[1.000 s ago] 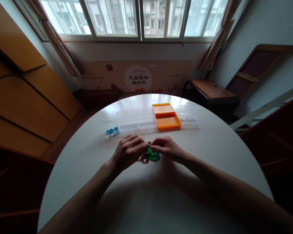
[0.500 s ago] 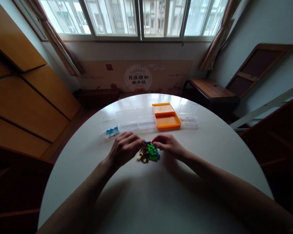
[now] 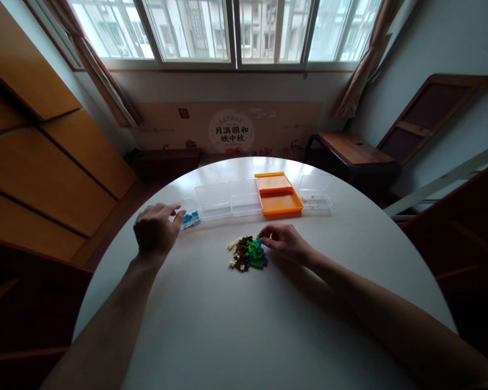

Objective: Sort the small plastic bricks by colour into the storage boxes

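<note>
A heap of small toy building bricks (image 3: 248,253) in brown, green, cream and blue lies in the middle of the table. At its right edge is my right hand (image 3: 287,242), with thumb and forefinger curled together at the bricks; whatever is between the tips is too small to make out. My left hand (image 3: 156,230) hovers beside a small clear box of blue bricks (image 3: 191,219) on the left. Its thumb and forefinger are apart, with nothing visible between them. The hand partly hides that box and its lid.
Two clear lidded boxes (image 3: 215,208) stand side by side along the back of the round white table (image 3: 244,325). Right of them is an open orange case (image 3: 280,203). Farther right, a clear box (image 3: 317,201) contains a few yellow pieces.
My left hand has moved left from the brick heap to the box of blue bricks, and its fingers have parted. My right hand has stayed beside the heap, shifting slightly.
</note>
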### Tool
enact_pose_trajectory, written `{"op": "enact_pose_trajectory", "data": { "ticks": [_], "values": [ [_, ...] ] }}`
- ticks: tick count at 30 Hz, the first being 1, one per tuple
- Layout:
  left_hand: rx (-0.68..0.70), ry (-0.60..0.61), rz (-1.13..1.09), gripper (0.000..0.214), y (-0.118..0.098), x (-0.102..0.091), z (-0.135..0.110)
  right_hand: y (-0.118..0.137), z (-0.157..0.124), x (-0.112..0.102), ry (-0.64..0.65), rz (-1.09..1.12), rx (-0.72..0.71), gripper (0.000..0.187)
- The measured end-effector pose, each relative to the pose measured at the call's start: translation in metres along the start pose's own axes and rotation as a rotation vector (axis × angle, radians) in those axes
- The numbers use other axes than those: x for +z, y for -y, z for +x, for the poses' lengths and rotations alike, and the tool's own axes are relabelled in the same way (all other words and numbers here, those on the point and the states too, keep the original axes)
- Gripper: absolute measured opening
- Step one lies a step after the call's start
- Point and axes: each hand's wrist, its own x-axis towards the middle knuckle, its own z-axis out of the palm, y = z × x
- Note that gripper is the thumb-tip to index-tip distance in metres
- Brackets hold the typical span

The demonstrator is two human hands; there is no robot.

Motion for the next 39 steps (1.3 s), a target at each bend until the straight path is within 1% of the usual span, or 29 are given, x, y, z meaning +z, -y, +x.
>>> {"op": "enact_pose_trajectory", "data": {
  "ticks": [4,9,14,16,20,27,32,35,39],
  "values": [
    [-0.015,0.013,-0.016,0.022,-0.003,0.001,0.0,0.0,0.001,-0.002,-0.019,-0.061,-0.026,0.008],
    [0.032,0.021,-0.018,0.024,-0.014,0.0,-0.001,0.002,0.001,-0.005,-0.019,-0.151,-0.062,0.016],
    [0.129,-0.024,-0.006,0.021,-0.021,-0.001,-0.001,0.001,0.0,-0.001,-0.018,-0.221,-0.086,0.016],
    [0.164,-0.052,-0.014,0.019,-0.023,-0.002,-0.001,0.001,-0.001,0.001,-0.003,-0.229,-0.113,0.018],
    [0.203,-0.084,-0.038,0.018,-0.027,-0.004,-0.001,0.0,-0.003,0.005,0.0,-0.255,-0.163,0.019],
    [0.244,-0.07,-0.096,0.018,-0.037,-0.008,0.0,0.002,-0.002,0.005,-0.004,-0.248,-0.157,0.012],
    [0.316,-0.08,-0.133,0.015,-0.046,-0.012,-0.001,0.004,-0.001,0.006,-0.013,-0.253,-0.158,0.009],
    [0.357,-0.076,-0.146,0.014,-0.051,-0.014,-0.001,0.004,0.0,0.007,-0.012,-0.256,-0.16,0.011],
    [0.377,-0.085,-0.156,0.012,-0.054,-0.017,-0.001,0.003,0.0,0.007,-0.001,-0.281,-0.152,0.016]
  ]
}}
